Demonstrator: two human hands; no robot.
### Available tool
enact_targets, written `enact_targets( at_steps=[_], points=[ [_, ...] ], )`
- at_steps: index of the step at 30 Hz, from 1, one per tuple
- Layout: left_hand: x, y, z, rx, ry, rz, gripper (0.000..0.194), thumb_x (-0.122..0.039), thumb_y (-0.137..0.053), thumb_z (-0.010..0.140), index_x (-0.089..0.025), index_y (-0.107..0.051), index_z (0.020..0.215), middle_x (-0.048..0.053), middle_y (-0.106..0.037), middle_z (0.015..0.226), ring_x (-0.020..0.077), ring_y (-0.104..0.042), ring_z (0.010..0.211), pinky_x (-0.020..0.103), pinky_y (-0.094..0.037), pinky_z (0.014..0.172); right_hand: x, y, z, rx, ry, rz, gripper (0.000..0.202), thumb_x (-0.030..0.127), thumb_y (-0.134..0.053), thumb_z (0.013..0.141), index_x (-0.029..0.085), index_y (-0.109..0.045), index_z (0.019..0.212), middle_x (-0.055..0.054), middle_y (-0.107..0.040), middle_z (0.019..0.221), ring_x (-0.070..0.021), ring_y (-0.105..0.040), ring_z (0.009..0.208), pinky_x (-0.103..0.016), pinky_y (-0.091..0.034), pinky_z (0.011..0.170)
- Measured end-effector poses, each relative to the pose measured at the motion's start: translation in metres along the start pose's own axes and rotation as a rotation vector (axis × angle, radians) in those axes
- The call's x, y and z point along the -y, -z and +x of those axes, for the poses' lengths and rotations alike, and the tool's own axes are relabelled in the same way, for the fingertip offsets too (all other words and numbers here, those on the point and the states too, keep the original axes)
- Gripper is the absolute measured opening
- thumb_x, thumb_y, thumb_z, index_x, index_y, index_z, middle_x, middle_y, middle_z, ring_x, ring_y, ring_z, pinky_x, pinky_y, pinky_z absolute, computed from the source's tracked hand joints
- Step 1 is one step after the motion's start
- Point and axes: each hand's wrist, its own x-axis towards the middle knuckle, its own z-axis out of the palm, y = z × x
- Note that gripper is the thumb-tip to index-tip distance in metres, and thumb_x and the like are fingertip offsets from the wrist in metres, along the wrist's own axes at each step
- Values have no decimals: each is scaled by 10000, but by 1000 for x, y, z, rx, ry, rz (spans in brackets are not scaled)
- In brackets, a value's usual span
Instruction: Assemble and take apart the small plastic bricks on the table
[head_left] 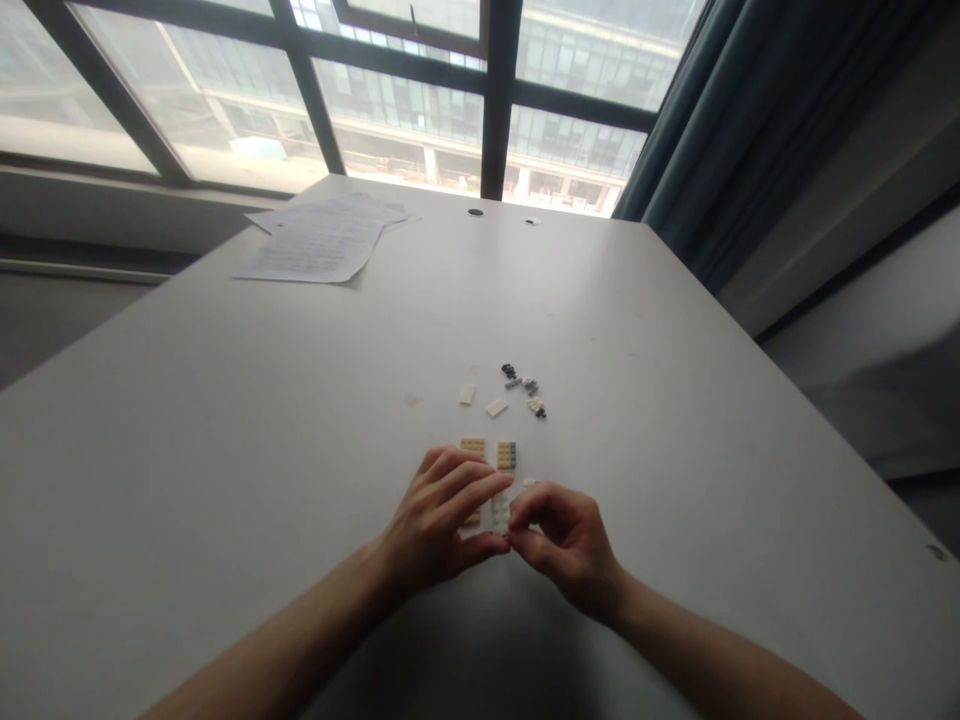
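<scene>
Between my hands lies a white studded plate (500,512) on the table. My left hand (450,510) spans it, fingertips at its far end and thumb at its near end, gripping it. My right hand (562,535) is closed in a pinch at the plate's near right edge; whatever its fingertips hold is too small to make out. Partly under my left hand is a tan studded piece (472,445). A tan and grey studded piece (506,456) sits just beyond my fingertips.
Farther out on the white table (300,400) lie two flat white tiles (467,394) and several small black, grey and white parts (530,386). Printed papers (315,245) rest at the back left. A window and a dark curtain (697,130) stand behind.
</scene>
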Motion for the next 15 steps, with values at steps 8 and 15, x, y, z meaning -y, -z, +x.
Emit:
enact_targets(
  at_steps=[8, 15],
  points=[
    [0, 1, 2, 1, 0, -6, 475, -553, -473, 881, -155, -582, 1116, 100, -655, 936, 229, -571, 917, 389, -421, 820, -1, 0, 0, -1, 18, -6, 84, 136, -659, 698, 188, -609, 740, -6, -623, 707, -135, -581, 648, -253, -488, 625],
    [-1, 1, 3, 3, -5, -11, 476, -555, -464, 885, -154, -580, 1115, 100, -655, 932, 224, -564, 915, 385, -422, 813, -3, 1, -2, 9, 15, 8, 85, 147, -667, 710, 187, -602, 748, -2, -608, 709, -134, -571, 656, -257, -478, 635]
  ],
)
